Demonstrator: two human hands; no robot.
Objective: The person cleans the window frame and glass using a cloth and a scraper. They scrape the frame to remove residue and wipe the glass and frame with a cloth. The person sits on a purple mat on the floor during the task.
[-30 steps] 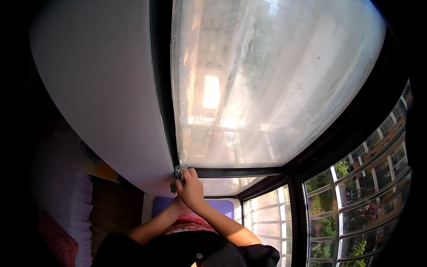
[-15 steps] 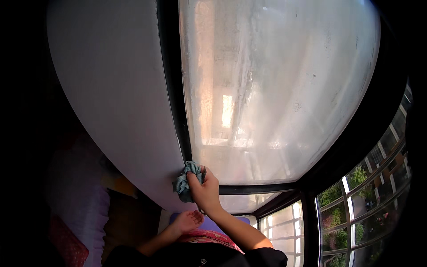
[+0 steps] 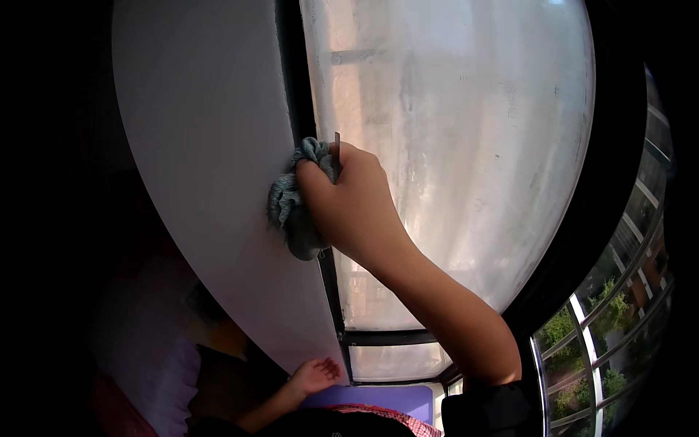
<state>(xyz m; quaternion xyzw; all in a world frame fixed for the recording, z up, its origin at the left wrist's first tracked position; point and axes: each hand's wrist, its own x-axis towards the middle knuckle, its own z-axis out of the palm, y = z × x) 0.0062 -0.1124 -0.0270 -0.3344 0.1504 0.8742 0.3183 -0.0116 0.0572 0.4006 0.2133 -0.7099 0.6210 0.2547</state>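
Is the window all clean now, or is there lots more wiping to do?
Not clean yet. The big glass pane looks cloudy and streaky all over, so nothing there looks finished. Right now the right hand presses a grey-blue cloth against the dark frame strip beside the white wall. The left hand hangs low, holding nothing. Most of the pane seems left to wipe.

Support: dark window frame, upright between white wall and frosted pane.
On it: grey-blue cloth, pressed against frame and wall edge.
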